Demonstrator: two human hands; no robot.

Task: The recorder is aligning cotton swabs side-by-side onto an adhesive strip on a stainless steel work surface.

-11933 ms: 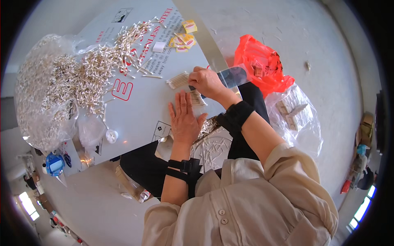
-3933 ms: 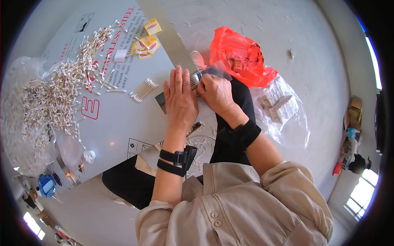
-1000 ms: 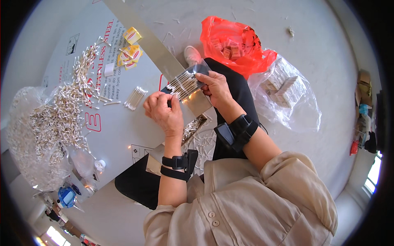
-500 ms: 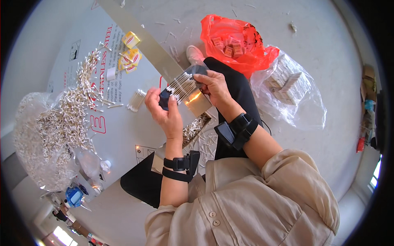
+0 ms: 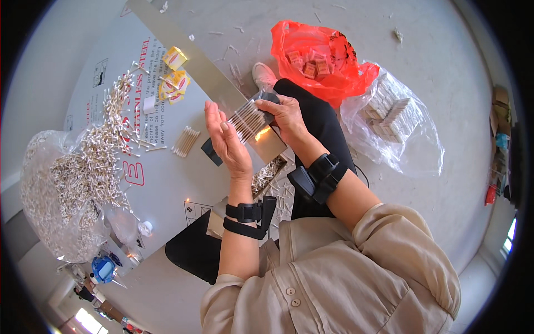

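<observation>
A flat row of cotton swabs point(image 5: 246, 121) is pinched in my right hand point(image 5: 287, 118), the thumb over one end and a dark piece point(image 5: 268, 98) between the fingers. My left hand point(image 5: 230, 146) has its fingers stretched out and stands upright against the other end of the swabs. A second dark edge point(image 5: 210, 151) shows behind my left palm; whether it belongs to the same dark piece I cannot tell. On the metal-topped table to the left rests a small neat bundle of swabs point(image 5: 186, 141). Beneath my hands an open box point(image 5: 267, 175) holds loose swabs.
A large heap of loose swabs point(image 5: 92, 161) spills from a clear bag point(image 5: 33, 195) at left. Yellow packets point(image 5: 175, 82) sit on the table. On the floor are a red bag point(image 5: 356, 78) with small boxes and a clear bag point(image 5: 428, 139) of packed white bundles.
My left hand has let go of the dark piece's near end and straightened its fingers beside the swab ends. My right hand keeps its grip, shifted slightly left.
</observation>
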